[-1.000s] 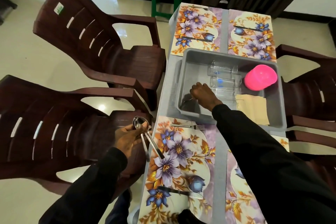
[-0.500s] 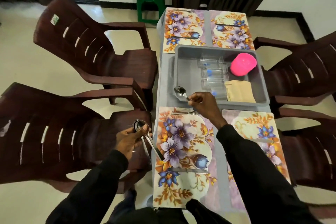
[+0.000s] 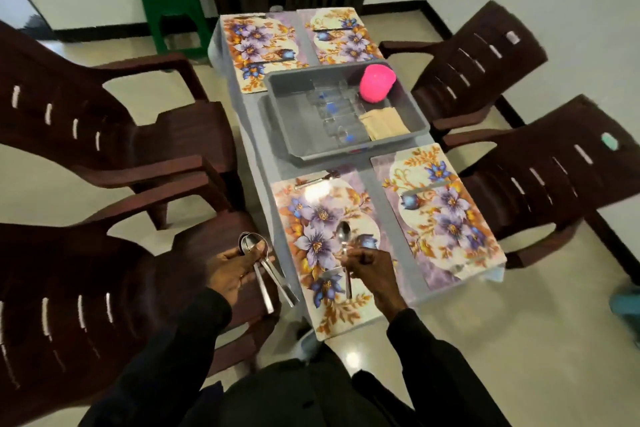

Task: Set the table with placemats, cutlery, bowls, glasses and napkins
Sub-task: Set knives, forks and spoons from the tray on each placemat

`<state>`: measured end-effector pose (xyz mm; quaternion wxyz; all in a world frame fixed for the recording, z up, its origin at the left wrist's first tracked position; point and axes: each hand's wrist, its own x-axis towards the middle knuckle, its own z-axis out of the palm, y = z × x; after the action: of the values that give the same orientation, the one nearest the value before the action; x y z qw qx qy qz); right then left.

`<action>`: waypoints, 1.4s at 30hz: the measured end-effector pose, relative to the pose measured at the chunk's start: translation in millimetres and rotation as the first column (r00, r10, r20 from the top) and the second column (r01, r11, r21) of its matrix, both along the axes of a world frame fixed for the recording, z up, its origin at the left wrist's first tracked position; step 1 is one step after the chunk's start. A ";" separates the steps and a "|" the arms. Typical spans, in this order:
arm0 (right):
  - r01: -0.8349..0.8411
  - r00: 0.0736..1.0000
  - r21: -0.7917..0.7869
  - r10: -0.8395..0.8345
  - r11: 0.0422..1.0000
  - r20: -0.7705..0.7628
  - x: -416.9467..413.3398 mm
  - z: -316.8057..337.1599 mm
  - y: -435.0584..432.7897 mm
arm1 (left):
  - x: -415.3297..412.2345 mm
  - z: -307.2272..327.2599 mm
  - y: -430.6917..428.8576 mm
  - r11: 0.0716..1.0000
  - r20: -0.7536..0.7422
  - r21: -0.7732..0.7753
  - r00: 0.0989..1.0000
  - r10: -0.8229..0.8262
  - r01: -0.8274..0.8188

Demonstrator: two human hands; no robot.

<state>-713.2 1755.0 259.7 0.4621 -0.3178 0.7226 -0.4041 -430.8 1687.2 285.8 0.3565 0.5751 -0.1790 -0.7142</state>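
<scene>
Several floral placemats cover the narrow table; the near-left placemat (image 3: pixel 322 218) has a fork (image 3: pixel 317 179) lying at its far edge. My right hand (image 3: pixel 369 262) pinches a single spoon (image 3: pixel 344 236) by its handle just above that placemat, bowl end pointing away from me. My left hand (image 3: pixel 235 265) grips a bundle of spoons (image 3: pixel 263 267) off the table's left edge, over a chair seat. A grey tub (image 3: pixel 277 114) in the table's middle holds clear glasses (image 3: pixel 334 111), pink bowls (image 3: pixel 376 83) and tan napkins (image 3: pixel 382 123).
Dark brown plastic chairs stand on both sides: two on the left (image 3: pixel 104 135) and two on the right (image 3: pixel 540 177). A green stool (image 3: pixel 171 7) stands beyond the table by the wall. The near-right placemat (image 3: pixel 440 215) lies bare.
My right hand has carried one spoon from the tub's near edge back toward me and down over the near-left placemat. The view has swung right. My left hand keeps its bundle of spoons.
</scene>
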 end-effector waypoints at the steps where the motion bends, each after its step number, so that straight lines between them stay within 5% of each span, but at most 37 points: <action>1: 0.037 0.999 0.024 -0.037 0.999 0.006 4.2 -5.6 16.2 | 5.1 -2.5 3.8 1.000 -0.004 0.003 1.000 -0.024 0.024; 7: 0.381 0.908 0.170 -0.403 0.909 0.118 33.4 -28.5 73.1 | 27.5 -9.2 15.9 0.985 -0.023 -0.001 0.985 -0.173 0.173; 17: 0.570 0.741 0.317 -0.641 0.758 0.200 44.8 -66.2 73.1 | 44.1 -9.6 26.5 0.966 -0.024 0.001 0.966 -0.258 0.259; 27: 0.612 0.759 0.297 -0.650 0.733 0.041 30.8 -86.1 51.0 | 47.1 -8.6 13.9 0.968 -0.020 0.000 0.968 -0.251 0.251; 31: 0.508 0.819 0.359 -0.568 0.783 0.078 18.4 -94.9 39.6 | 44.8 -8.2 11.1 0.971 -0.022 0.007 0.971 -0.237 0.238; 42: 0.599 0.772 0.383 -0.634 0.703 -0.042 14.9 -132.1 26.1 | 39.9 -5.3 10.0 0.976 -0.035 0.027 0.976 -0.214 0.215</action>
<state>-698.3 1781.1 127.6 0.3850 0.0557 0.8281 -0.4036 -390.9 1697.1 280.4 0.2713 0.5465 -0.2233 -0.7602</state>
